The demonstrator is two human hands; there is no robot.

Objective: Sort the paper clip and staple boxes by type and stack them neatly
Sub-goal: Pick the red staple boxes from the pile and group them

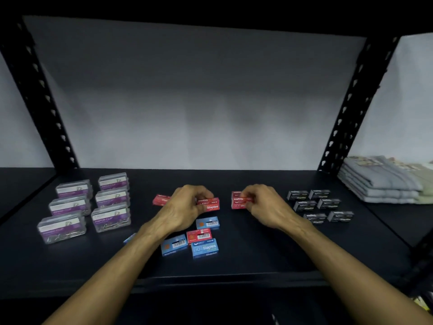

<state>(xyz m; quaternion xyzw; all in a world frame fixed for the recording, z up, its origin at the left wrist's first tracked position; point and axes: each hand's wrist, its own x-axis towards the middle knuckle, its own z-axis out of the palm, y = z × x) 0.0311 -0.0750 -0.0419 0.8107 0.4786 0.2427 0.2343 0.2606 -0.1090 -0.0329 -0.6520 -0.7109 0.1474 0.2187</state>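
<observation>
The left hand (187,202) curls over a red staple box (209,204) at the middle of the dark shelf (257,254), fingers bent down around its far side and thumb at its near edge, so it grips the box. The right hand (262,202) pinches a second red staple box (243,198) between thumb and fingertips, holding it on top of another red box (237,205) that lies on the shelf. One more red box (160,199) lies just left of the left hand, apart from it.

Nearer the person, below the left hand, a loose cluster holds three blue staple boxes (205,247) and one red box with a barcode (199,235), lying at mixed angles and touching one another. A blue edge (129,238) shows beside the left forearm, mostly hidden.

To the left stand clear paper clip boxes with purple labels (110,200), in two rows, some stacked. To the right lie six black staple boxes (318,205) in two rows, slightly apart. Folded grey cloths (384,179) are piled on the far right of the shelf, past a black slotted upright (351,102)
</observation>
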